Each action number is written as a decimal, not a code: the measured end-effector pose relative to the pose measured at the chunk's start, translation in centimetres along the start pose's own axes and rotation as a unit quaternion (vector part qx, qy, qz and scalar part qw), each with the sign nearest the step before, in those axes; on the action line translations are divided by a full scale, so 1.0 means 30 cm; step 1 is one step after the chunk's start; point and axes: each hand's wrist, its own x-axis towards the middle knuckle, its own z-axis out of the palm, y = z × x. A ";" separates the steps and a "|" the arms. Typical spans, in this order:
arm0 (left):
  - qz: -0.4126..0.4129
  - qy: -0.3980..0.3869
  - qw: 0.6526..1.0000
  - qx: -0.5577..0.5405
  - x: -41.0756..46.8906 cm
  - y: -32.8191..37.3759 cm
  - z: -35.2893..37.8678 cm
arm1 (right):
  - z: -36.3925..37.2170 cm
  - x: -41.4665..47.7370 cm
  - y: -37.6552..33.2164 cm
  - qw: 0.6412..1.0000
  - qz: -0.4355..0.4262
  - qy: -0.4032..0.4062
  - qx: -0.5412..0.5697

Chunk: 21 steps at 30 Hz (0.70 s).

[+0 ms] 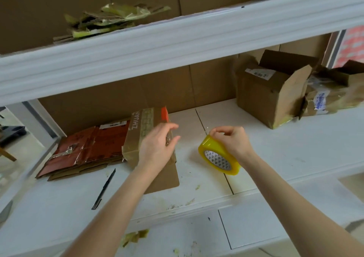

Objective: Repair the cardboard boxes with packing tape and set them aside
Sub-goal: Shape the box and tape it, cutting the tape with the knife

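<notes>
A brown cardboard box (pixel 140 130) with a taped seam and an orange end stands on the white shelf (pixel 295 150). My left hand (pixel 157 146) rests against its right side with fingers extended. A yellow roll of packing tape (pixel 218 156) sits to the right, tilted on its edge. My right hand (pixel 230 140) grips the roll from above, fingertips pinched at its top edge. Flattened red and brown boxes (pixel 86 148) lie to the left of the standing box.
Two opened, worn cardboard boxes (pixel 269 93) (pixel 332 93) stand at the back right of the shelf. A black knife (pixel 104 187) lies near the front edge. Torn cardboard and tape scraps (pixel 106 20) sit on the upper shelf. Small scraps litter the lower ledge.
</notes>
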 end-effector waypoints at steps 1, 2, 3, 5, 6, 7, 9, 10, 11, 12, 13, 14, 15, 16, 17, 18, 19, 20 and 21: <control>0.033 0.034 0.999 -0.010 -0.001 0.049 0.003 | 0.003 -0.003 0.000 1.000 0.000 0.006 -0.004; 0.052 0.043 0.998 -0.013 0.000 0.097 0.012 | 0.005 -0.006 0.000 1.000 -0.002 0.012 -0.006; 0.054 0.029 0.998 -0.011 0.005 0.139 0.024 | 0.008 -0.009 -0.001 1.000 -0.005 0.017 -0.006; 0.022 -0.028 0.999 -0.010 0.018 0.193 0.050 | 0.009 -0.017 -0.002 1.000 -0.012 0.025 -0.012; -0.001 -0.055 0.998 -0.017 0.026 0.203 0.061 | 0.007 -0.021 -0.003 0.999 -0.014 0.030 -0.017; -0.026 -0.075 0.996 -0.034 0.035 0.206 0.071 | 0.004 -0.026 -0.004 0.999 -0.015 0.034 -0.021; -0.083 -0.099 0.987 -0.095 0.050 0.211 0.085 | -0.009 -0.032 0.000 0.999 -0.021 0.031 -0.028; -0.104 -0.103 0.981 -0.124 0.057 0.213 0.092 | -0.019 -0.033 0.005 0.999 -0.025 0.018 -0.029; -0.118 -0.106 0.977 -0.143 0.066 0.215 0.098 | -0.033 -0.038 0.007 0.999 -0.031 -0.004 -0.026; -0.126 -0.110 0.974 -0.151 0.075 0.216 0.103 | -0.048 -0.042 0.010 0.999 -0.037 -0.030 -0.025; -0.129 -0.116 0.973 -0.151 0.083 0.217 0.106 | -0.062 -0.046 0.013 0.997 -0.037 -0.057 -0.023; -0.129 -0.123 0.973 -0.147 0.090 0.218 0.109 | -0.074 -0.050 0.015 0.996 -0.037 -0.073 -0.025; -0.127 -0.132 0.973 -0.143 0.097 0.220 0.112 | -0.082 -0.053 0.016 0.996 -0.036 -0.076 -0.025; -0.125 -0.142 0.972 -0.140 0.102 0.224 0.116 | -0.088 -0.056 0.016 0.997 -0.036 -0.069 -0.026; -0.123 -0.148 0.971 -0.140 0.104 0.230 0.122 | -0.090 -0.055 0.018 0.997 -0.037 -0.057 -0.031; -0.121 -0.150 0.971 -0.143 0.104 0.236 0.128 | -0.092 -0.055 0.018 0.997 -0.042 -0.046 -0.042; -0.121 -0.146 0.971 -0.148 0.103 0.245 0.133 | -0.092 -0.055 0.017 0.997 -0.047 -0.039 -0.057; -0.123 -0.139 0.970 -0.155 0.100 0.255 0.137 | -0.093 -0.054 0.018 0.996 -0.051 -0.033 -0.072; -0.127 -0.131 0.969 -0.164 0.100 0.265 0.140 | -0.093 -0.054 0.021 0.995 -0.053 -0.026 -0.083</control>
